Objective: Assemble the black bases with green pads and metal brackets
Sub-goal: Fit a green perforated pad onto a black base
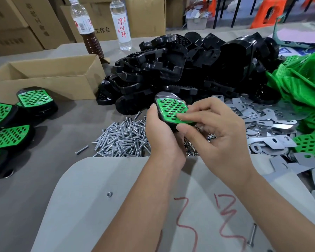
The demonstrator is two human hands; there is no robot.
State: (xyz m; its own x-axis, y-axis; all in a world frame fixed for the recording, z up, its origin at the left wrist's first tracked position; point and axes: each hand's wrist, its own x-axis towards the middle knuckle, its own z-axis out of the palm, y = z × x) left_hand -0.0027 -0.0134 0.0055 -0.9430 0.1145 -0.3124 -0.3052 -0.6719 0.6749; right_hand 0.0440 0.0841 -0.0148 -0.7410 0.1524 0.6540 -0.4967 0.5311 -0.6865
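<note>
Centrally, above a pale board (pixel 127 197) marked with red scrawl: a black base (pixel 161 116) topped with a perforated green pad (pixel 172 110), gripped from its left edge and underside by the left hand (pixel 160 135), thumb up along the side. Right hand (pixel 215 131) closed in from the right of the base, index finger laid across the pad's near edge, thumb pressed to the base's lower corner, remaining fingers curled; whether anything small is pinched there, impossible to tell. Both forearms reaching up from the bottom edge, partly hiding a patch of small nuts (pixel 190 148) below the base. Left of and below the base, a loose heap of silver screws (pixel 122 137), too many to count. Behind the base, a large pile of bare black bases (pixel 185 70), uncounted. Right of the base, scattered flat metal brackets (pixel 265 120), many, and beyond them a mound of green pads (pixel 302 82). Far left of the base, at least five finished bases with pads (pixel 35 99), stacked and overlapping. Behind and left, one open cardboard box (pixel 49 79); further back, two plastic bottles (pixel 121 24), one clear, one with dark liquid low down. Two stray screws and one nut on the board.
</note>
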